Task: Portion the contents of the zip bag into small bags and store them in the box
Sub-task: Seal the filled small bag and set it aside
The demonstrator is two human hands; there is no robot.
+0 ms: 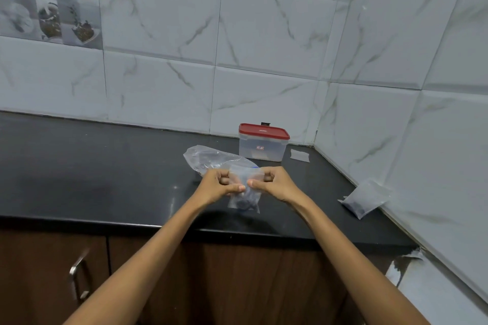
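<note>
A small clear bag [244, 199] with dark contents at its bottom hangs above the black countertop [105, 166]. My left hand [219, 186] and my right hand [272, 183] pinch its top edge from either side, thumbs nearly meeting. Behind them lies the large clear zip bag [208, 158], crumpled on the counter. The clear box [261, 146] with a red lid on it stands further back, near the wall corner. Another small filled bag [365, 199] leans against the right wall.
A small flat empty bag [299, 155] lies right of the box in the corner. Tiled walls close the counter at the back and right. Brown cabinet doors with a metal handle [78, 280] are below the front edge.
</note>
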